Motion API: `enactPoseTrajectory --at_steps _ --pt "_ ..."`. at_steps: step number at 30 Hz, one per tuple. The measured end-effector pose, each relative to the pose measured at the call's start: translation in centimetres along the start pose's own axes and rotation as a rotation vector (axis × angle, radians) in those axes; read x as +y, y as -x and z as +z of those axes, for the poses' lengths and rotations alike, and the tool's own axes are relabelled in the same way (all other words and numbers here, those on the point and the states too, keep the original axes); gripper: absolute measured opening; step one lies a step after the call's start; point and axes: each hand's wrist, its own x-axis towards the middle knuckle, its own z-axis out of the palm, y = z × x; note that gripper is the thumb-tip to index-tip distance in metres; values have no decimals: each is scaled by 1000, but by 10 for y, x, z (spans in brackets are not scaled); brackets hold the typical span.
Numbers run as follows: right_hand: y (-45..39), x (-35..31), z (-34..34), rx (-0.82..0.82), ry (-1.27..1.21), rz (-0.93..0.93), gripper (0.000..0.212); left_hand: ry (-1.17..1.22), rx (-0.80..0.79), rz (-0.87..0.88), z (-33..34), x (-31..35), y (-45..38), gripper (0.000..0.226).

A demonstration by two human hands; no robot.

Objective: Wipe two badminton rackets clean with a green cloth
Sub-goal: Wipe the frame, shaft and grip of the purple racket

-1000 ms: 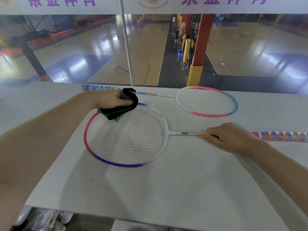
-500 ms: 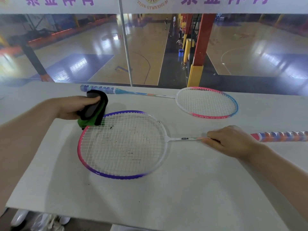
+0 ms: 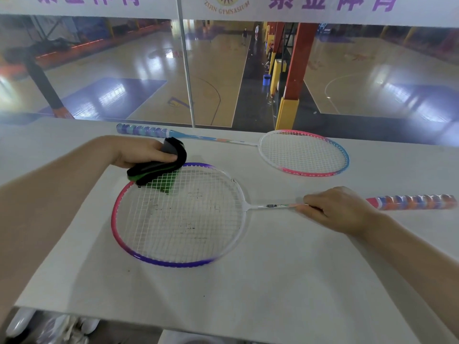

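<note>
White table (image 3: pixel 248 289) is seen filling the lower frame, set against a glass wall (image 3: pixel 223 70) overlooking gym courts.

Near racket (image 3: pixel 178 214) is laid flat mid-table, pink-purple-white head toward 9 o'clock, shaft and orange-blue grip running out toward 3 o'clock. Dark smudges are noted on the strings around the middle of the head. Compared with half a second ago, the head appears turned slightly; the grip end is found in much the same spot.

Far racket (image 3: pixel 303 152) is lying at 1 o'clock from the near one, well apart from it, blue-pink head toward 3 o'clock, grip toward 9 o'clock by the glass. No change in its position is seen against the earlier frames.

Right hand (image 3: pixel 340 209) is laid over the near racket's shaft next to the grip, fingers curled around it, as before.

Left hand (image 3: pixel 146 152) is closed around the green cloth (image 3: pixel 159 170), thumb over its dark upper face. The cloth has been moved from outside the rim at 10 o'clock to the rim at 12 o'clock of the head. It is folded over the frame there, the green part showing beneath the strings; whether it presses the strings from below cannot be told for sure.

White shoes (image 3: pixel 49 326), blurred, are glimpsed under the table's near edge at 7 o'clock.
</note>
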Motion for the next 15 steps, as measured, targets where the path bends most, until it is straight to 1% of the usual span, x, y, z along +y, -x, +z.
enactPoseTrajectory --at_steps 3,5,6,8,9,10,13,15 --pt "0 -1 -2 -18 19 8 41 -56 -36 -6 6 16 -6 92" --pt "0 -1 -1 -11 25 5 42 -122 -59 8 10 26 -12 91" --pt "0 -1 0 -10 25 1 43 -167 -68 19 14 32 -15 83" --pt "-1 1 1 -6 28 -2 47 -252 -72 30 22 43 -21 46" --pt "-1 1 1 0 33 0 48 -284 -57 34 24 47 -24 32" --pt "-1 2 1 0 38 2 48 -318 -47 37 26 50 -26 25" --pt "-1 2 2 -21 41 0 44 -377 -54 50 32 59 -28 20" --pt "-2 1 1 -23 47 -3 46 -403 -73 65 38 65 -29 20"
